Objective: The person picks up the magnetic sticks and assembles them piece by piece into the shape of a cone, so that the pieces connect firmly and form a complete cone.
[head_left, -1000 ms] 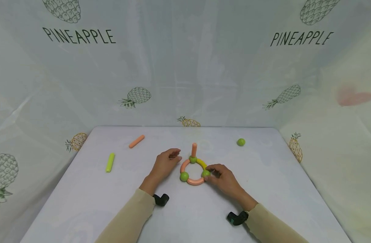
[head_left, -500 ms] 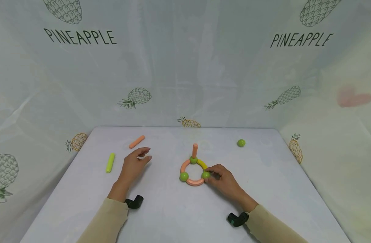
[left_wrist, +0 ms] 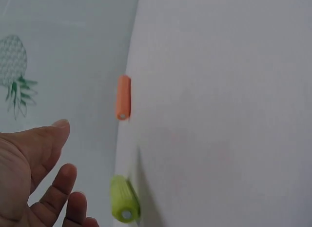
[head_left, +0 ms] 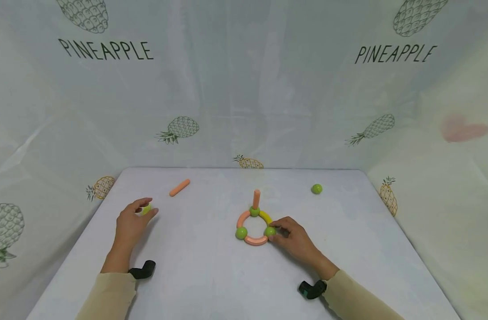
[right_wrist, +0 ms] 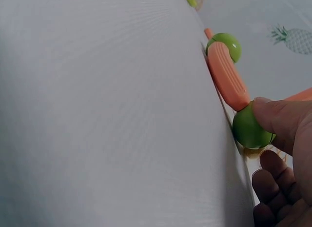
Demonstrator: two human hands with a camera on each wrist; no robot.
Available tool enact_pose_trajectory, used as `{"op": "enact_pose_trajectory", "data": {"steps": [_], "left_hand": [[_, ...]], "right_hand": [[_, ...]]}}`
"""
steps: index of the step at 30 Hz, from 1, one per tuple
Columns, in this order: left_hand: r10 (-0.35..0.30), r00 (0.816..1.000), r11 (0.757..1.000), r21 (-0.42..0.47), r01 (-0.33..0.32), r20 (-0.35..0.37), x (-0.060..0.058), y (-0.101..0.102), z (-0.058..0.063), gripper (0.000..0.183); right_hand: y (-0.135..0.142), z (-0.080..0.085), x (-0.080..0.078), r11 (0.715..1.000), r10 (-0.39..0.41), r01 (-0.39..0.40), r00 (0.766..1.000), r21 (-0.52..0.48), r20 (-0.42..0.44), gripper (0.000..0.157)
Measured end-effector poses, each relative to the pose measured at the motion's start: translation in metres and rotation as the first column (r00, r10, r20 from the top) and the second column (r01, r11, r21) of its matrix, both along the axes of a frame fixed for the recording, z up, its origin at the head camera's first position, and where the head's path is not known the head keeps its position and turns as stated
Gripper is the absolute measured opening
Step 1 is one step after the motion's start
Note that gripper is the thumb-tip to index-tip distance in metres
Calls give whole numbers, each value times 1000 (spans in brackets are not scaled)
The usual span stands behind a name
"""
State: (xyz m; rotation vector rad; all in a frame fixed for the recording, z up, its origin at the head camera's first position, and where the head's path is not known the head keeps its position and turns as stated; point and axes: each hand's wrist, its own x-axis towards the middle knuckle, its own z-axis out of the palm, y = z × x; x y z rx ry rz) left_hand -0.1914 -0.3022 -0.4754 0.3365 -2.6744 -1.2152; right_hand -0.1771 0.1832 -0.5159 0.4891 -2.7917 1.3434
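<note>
Magnetic building pieces form a ring under my right hand (head_left: 296,240), made of green balls, a yellow curved rod (head_left: 265,216) and orange curved rods (head_left: 256,241). An orange straight rod (head_left: 257,198) extends from the ring's far ball (head_left: 254,211). My right hand pinches the ring's right green ball (right_wrist: 251,127), thumb on its surface in the right wrist view. Over at the left, my left hand (head_left: 130,226) hovers at the yellow-green rod (left_wrist: 124,200), thumb and fingers apart. It partly hides that rod in the head view; the left wrist view shows a gap between them.
On the white table (head_left: 212,275), a loose orange rod (head_left: 179,187) lies toward the back left. A single green ball (head_left: 317,189) sits at the back right. A pineapple-print sheet (head_left: 244,89) hangs behind the table.
My left hand has moved left from beside the ring, past the loose orange rod, to the yellow-green rod. My right hand has stayed at the ring's right ball.
</note>
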Motion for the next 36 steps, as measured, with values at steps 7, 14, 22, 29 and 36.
{"op": "enact_pose_trajectory", "data": {"steps": [7,14,22,29,36], "left_hand": [[20,996,1000,-3,-20,91,3,-15,-9,59],[31,991,999,-33,-27,128,2,-20,-15,61],[31,994,997,-71,-23,104,2,-19,-17,47],[-48,992,988,-138,63,113,1,-19,-16,42],[-45,985,976,-204,79,166,1,-25,-18,44]], "right_hand": [[0,1,1,1000,11,-11,1000,-20,11,28],[0,2,2,999,18,-18,1000,-28,5,28],[1,0,1,1000,21,-21,1000,-22,-13,28],[2,0,1,1000,21,-21,1000,-20,-17,28],[3,2,2,999,24,-25,1000,-21,-19,29]]}}
